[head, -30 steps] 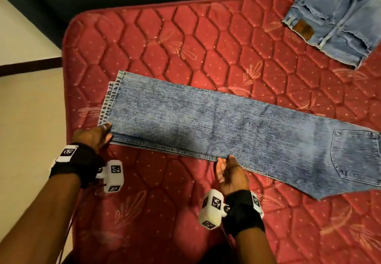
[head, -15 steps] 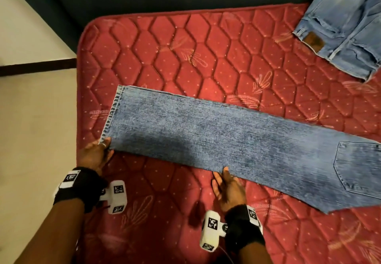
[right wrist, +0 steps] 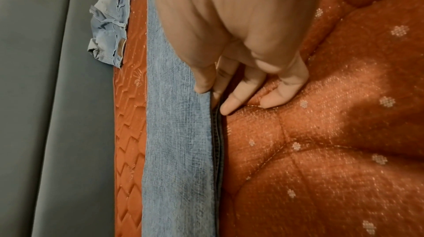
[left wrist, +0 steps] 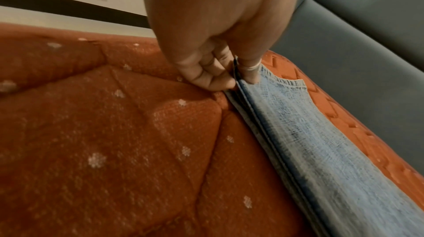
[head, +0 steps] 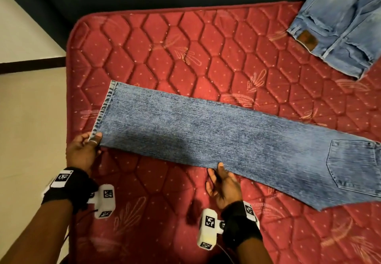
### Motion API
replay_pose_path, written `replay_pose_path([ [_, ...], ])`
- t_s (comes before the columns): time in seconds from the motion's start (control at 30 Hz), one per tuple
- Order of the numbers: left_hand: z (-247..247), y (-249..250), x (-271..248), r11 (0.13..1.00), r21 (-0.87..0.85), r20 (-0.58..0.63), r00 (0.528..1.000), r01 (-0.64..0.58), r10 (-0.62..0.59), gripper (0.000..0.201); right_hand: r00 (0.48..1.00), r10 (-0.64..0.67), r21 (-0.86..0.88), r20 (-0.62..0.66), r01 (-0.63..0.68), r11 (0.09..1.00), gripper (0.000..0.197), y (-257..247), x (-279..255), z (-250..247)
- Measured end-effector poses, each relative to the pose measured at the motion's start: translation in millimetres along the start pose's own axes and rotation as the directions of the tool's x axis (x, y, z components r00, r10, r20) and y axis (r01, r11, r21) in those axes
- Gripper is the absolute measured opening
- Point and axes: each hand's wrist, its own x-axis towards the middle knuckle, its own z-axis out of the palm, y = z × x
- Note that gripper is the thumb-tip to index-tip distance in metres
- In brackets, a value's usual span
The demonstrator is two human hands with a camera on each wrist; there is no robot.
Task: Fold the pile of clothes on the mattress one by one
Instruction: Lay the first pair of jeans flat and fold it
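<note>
The blue jeans (head: 206, 137) lie flat on the red quilted mattress (head: 165, 43), folded lengthwise so one leg covers the other; the stacked side seams show as dark lines along the near edge in both wrist views (left wrist: 270, 132) (right wrist: 216, 150). The denim is mid-blue with a mottled, acid-washed look, darker in a patch near the middle. The long strip runs from the stitched hem (head: 104, 109) at about 9 o'clock to the seat end at about 4 o'clock, where a back pocket (head: 354, 164) faces up and the cloth runs out of the head view. The left hand (head: 82, 152) is at the near corner of the hem, at roughly 8 o'clock: its grip is closed on the jeans, thumb on top and fingers (left wrist: 206, 75) curled underneath, pinching the layered edge, with a ring on the thumb. The right hand (head: 223, 183) sits at about 6 o'clock on the near long edge, around mid-leg: its thumb (right wrist: 204, 77) lies on top of the denim, at least one finger is tucked under the edge, and the other fingers rest on the mattress just beside the seam, so this grip too pinches the jeans. A second, lighter blue pair of jeans (head: 338, 24) with a brown leather patch lies at 1 o'clock on the far corner of the mattress, well apart. The only container in sight is the back pocket; whether anything is inside cannot be told.
</note>
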Motion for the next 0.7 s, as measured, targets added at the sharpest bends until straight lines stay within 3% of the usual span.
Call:
replay_pose_path([
  [0.13,1,-6,7,0.999,0.032,-0.002,1.000,-0.002,0.003,0.018,0.998,0.057,-0.075,-0.029,-0.059,0.995,0.034,-3,-1,-3],
  [0.17,-1,-6,10,0.999,0.046,0.019,1.000,-0.008,0.007,0.012,0.994,0.106,-0.133,-0.038,-0.110,0.985,0.030,-3,-4,-4],
  [0.23,-4,-2,16,0.997,0.078,0.105,0.994,-0.019,0.011,0.020,0.979,0.199,-0.330,-0.049,-0.204,0.922,0.035,-5,-11,-5],
  [0.27,-6,1,19,0.996,0.088,0.147,0.989,-0.017,0.004,0.024,0.981,0.189,-0.437,-0.046,-0.190,0.879,0.037,-8,-15,-4],
  [0.33,-9,5,29,0.991,0.134,0.214,0.977,-0.001,-0.027,0.024,0.999,-0.012,-0.604,0.036,0.031,0.796,0.035,-24,-16,3],
  [0.37,-10,4,34,0.987,0.158,0.233,0.972,-0.002,-0.035,0.021,0.978,-0.176,-0.692,0.113,0.204,0.693,0.034,-38,-13,9],
  [0.4,-11,2,37,0.985,0.170,0.257,0.966,-0.008,-0.037,0.019,0.917,-0.345,-0.786,0.202,0.362,0.501,0.033,-56,-4,18],
  [0.43,-10,0,39,0.984,0.176,0.270,0.962,-0.011,-0.037,0.016,0.822,-0.484,-0.846,0.300,0.464,0.263,0.029,-76,7,29],
  [0.47,-9,-1,40,0.983,0.181,0.275,0.961,-0.014,-0.037,0.014,0.720,-0.566,-0.858,0.402,0.512,0.043,0.026,-96,17,43],
  [0.53,-7,-2,40,0.983,0.183,0.267,0.963,-0.007,-0.043,0.016,0.560,-0.586,-0.794,0.586,0.541,-0.278,0.022,-125,40,71],
  [0.6,-8,-7,43,0.982,0.185,0.258,0.966,-0.021,-0.028,0.033,0.513,-0.515,-0.726,0.687,0.512,-0.458,0.023,-145,62,97],
  [0.7,-11,-14,48,0.985,0.169,0.250,0.968,-0.017,-0.027,0.035,0.507,-0.382,-0.625,0.773,0.504,-0.596,0.027,-155,80,123],
])
